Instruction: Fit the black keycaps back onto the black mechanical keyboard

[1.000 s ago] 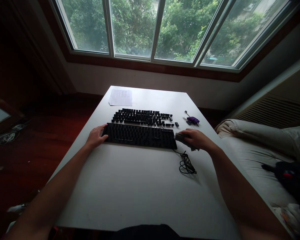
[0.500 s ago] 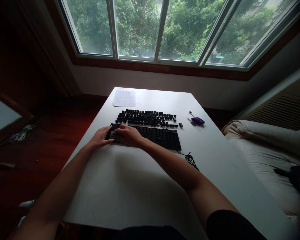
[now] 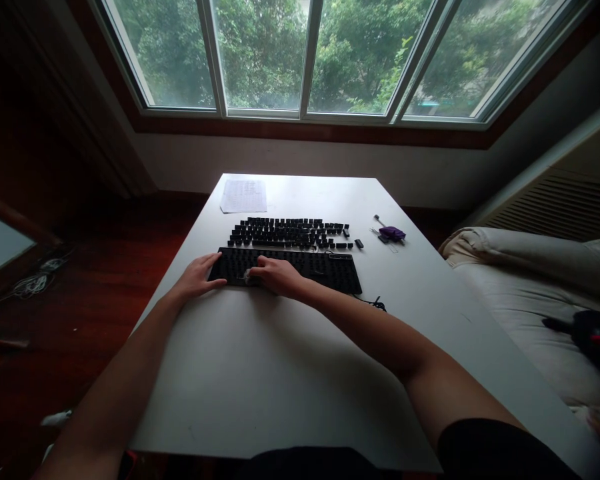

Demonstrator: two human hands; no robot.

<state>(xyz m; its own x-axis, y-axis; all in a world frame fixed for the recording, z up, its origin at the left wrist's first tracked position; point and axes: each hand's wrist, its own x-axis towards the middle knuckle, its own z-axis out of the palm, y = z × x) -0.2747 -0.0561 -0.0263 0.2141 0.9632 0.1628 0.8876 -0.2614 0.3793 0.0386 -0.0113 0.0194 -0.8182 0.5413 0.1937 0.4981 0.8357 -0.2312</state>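
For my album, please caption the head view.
Left hand on a keyboard, right hand holding a grey cloth against it, loose keys lying beyond.

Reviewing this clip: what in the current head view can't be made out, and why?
All in the head view:
- Grey cloth: mostly hidden by the right hand.
- Keyboard: its middle section is partly covered by that hand.
- Loose keycaps: legends too small and dark.
- Paper: writing too small to read.
- Cable: partly hidden behind the right forearm.
- Dark item: cut off by the right edge.
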